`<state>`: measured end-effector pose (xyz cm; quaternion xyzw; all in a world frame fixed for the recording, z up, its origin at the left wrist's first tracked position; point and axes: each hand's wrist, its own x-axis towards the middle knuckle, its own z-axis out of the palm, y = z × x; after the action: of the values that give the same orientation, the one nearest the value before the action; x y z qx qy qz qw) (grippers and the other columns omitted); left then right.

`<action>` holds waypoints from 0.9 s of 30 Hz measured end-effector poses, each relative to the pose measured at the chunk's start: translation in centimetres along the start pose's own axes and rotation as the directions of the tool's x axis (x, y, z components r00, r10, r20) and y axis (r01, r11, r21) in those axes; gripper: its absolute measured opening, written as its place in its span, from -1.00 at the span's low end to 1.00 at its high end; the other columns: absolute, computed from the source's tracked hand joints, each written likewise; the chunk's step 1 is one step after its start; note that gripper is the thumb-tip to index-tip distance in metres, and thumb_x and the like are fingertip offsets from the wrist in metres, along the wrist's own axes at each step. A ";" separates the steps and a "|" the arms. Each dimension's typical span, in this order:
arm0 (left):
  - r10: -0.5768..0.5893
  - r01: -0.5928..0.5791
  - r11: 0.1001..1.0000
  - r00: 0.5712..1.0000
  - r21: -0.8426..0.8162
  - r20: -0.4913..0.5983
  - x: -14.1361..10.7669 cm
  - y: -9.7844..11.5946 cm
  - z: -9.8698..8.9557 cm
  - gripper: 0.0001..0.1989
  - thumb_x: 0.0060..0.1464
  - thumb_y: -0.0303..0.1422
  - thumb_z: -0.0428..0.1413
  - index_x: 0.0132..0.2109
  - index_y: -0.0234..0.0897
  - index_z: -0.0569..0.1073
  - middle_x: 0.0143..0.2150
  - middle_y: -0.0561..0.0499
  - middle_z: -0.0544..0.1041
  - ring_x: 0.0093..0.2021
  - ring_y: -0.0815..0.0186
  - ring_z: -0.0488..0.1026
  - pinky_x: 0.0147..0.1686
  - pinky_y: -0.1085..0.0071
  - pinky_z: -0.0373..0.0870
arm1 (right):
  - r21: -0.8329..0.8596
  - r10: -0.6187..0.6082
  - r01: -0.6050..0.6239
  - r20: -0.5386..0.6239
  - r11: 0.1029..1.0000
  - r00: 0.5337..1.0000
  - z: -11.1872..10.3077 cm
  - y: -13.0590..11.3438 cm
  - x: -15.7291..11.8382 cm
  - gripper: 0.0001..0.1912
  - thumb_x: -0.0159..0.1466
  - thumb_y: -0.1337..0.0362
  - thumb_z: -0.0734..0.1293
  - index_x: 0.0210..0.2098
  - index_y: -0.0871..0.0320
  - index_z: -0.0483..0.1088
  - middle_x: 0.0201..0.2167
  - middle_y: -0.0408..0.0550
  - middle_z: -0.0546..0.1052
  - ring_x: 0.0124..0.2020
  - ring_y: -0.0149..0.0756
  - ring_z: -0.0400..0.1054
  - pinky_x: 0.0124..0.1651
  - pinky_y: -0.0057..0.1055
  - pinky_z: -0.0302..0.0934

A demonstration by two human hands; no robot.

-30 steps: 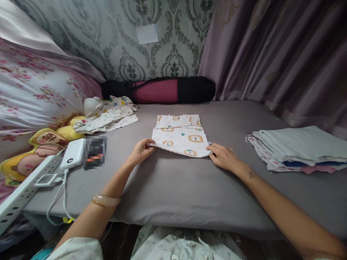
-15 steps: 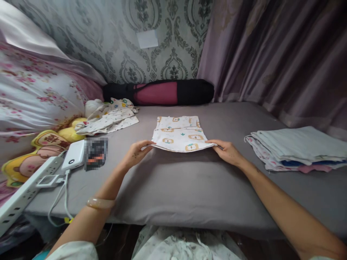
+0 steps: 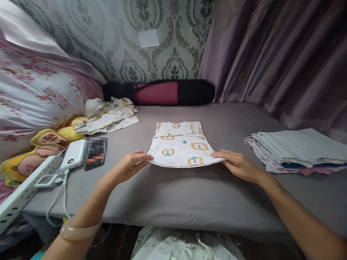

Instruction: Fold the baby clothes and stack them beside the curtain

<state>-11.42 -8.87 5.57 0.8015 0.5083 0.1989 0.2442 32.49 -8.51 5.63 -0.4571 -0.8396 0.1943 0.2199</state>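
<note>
1. The left hand and right hand are pinching the near corners of the printed cloth, mid-bed.
2. Folded stack is lying right; crumpled cloth and power bank, left.
3. Nothing is blocking either hand.
</note>
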 end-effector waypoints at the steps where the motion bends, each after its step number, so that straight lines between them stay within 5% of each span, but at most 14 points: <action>1: 0.013 -0.013 1.000 1.000 -0.006 0.015 -0.6 0.2 0.0 -0.66 0.17 -0.09 0.02 -0.04 -0.01 0.59 -0.05 -0.02 0.60 0.09 0.11 0.45 0.17 0.21 0.28 | 0.002 0.004 -0.004 0.015 1.000 1.000 -0.1 -0.3 -0.4 -0.60 0.26 0.34 0.16 0.00 -0.03 0.49 0.01 -0.16 0.55 0.13 -0.19 0.36 0.26 -0.09 0.18; 8: -0.091 0.102 0.991 0.988 -0.082 0.126 -1.7 1.6 -0.7 -0.67 0.17 -0.11 0.02 -0.05 -0.08 0.57 -0.14 -0.04 0.61 -0.19 0.18 0.53 -0.18 0.39 0.42 | 0.037 0.089 -0.093 0.086 0.995 0.992 -0.7 -1.7 -1.2 -0.66 0.27 0.26 0.18 -0.08 -0.05 0.52 -0.08 -0.14 0.59 0.08 -0.14 0.40 0.18 -0.12 0.25; 14: -0.186 0.153 0.955 0.976 -0.254 -0.113 2.8 0.5 0.3 -0.64 0.10 -0.06 0.07 -0.21 -0.26 0.52 -0.44 0.03 0.47 -0.43 0.34 0.34 -0.42 0.48 0.25 | 0.145 0.254 -0.240 -0.087 0.960 0.963 0.5 0.0 2.6 -0.68 0.28 0.19 0.18 -0.13 0.07 0.52 -0.16 -0.08 0.61 -0.14 -0.19 0.49 -0.07 -0.32 0.35; 19: -0.365 0.216 0.877 0.881 -0.430 -0.301 7.4 -0.1 1.7 -0.67 0.01 -0.07 0.10 -0.32 -0.29 0.45 -0.54 0.11 0.32 -0.52 0.40 0.20 -0.53 0.49 0.06 | 0.178 0.315 -0.278 -0.237 0.944 0.919 2.1 3.0 6.7 -0.69 0.27 0.13 0.19 -0.20 0.14 0.50 -0.37 -0.08 0.59 -0.36 -0.25 0.44 -0.32 -0.40 0.30; 23: -0.385 0.263 0.911 0.815 -0.317 -0.432 10.7 -1.0 2.9 -0.77 0.07 -0.19 0.00 -0.42 -0.24 0.35 -0.55 0.12 0.24 -0.50 0.37 0.19 -0.49 0.46 0.08 | 0.092 0.407 -0.399 -0.305 0.912 0.861 3.1 3.7 9.7 -0.70 0.27 0.19 0.17 -0.23 0.18 0.48 -0.39 -0.02 0.58 -0.35 -0.22 0.43 -0.32 -0.40 0.27; 27: -0.396 0.325 0.918 0.778 -0.228 -0.487 13.0 -1.7 4.0 -0.83 0.15 -0.30 -0.06 -0.37 -0.21 0.32 -0.45 0.05 0.37 -0.37 0.28 0.32 -0.34 0.41 0.19 | -0.018 0.498 -0.538 -0.352 0.843 0.792 3.8 3.3 12.2 -0.69 0.30 0.26 0.14 -0.13 0.23 0.46 -0.26 0.11 0.58 -0.23 -0.14 0.45 -0.20 -0.34 0.26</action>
<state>-5.08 2.83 2.28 0.5864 0.6851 0.3918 0.1822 26.78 3.09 3.05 -0.7081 -0.6420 0.1171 0.2698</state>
